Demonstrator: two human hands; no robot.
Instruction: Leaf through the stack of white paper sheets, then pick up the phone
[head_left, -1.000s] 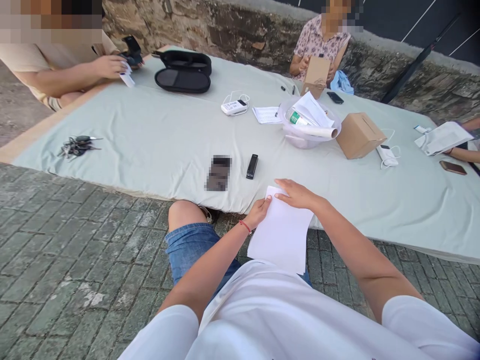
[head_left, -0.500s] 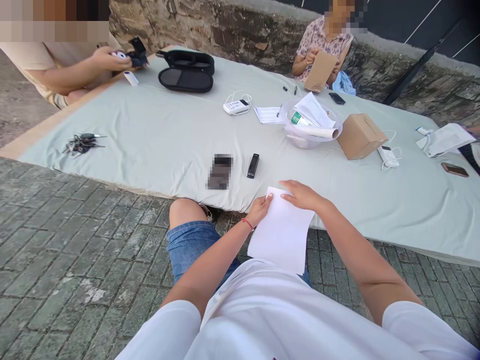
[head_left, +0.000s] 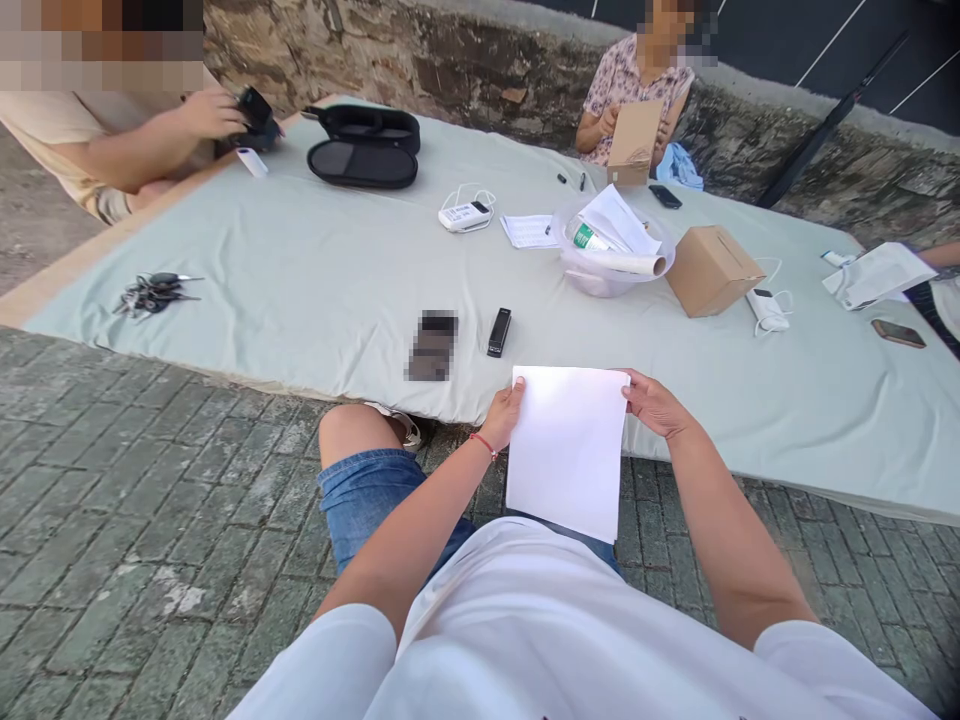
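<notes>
A white sheet of paper (head_left: 566, 455), perhaps more than one layer, spans the gap between my hands above my lap. My left hand (head_left: 504, 412) pinches its upper left side, thumb on top. At the upper right corner, my right hand (head_left: 657, 402) grips the edge, with some fingers hidden behind the paper. Just beyond the sheet, a black stapler (head_left: 499, 332) lies on the cloth-covered table (head_left: 352, 290). Left of the stapler is a dark, pixelated flat object (head_left: 433, 346).
Keys (head_left: 156, 294) lie at the left, a black case (head_left: 364, 150) behind. A plastic bowl (head_left: 600, 275) with papers and a cardboard box (head_left: 712, 272) stand right of centre. One person handles a black device (head_left: 256, 115); another holds a cardboard piece (head_left: 634, 140).
My right hand has moved right to the paper's upper right corner, and the sheet now lies spread flat between both hands. Across the table, the person's cardboard piece has turned more upright.
</notes>
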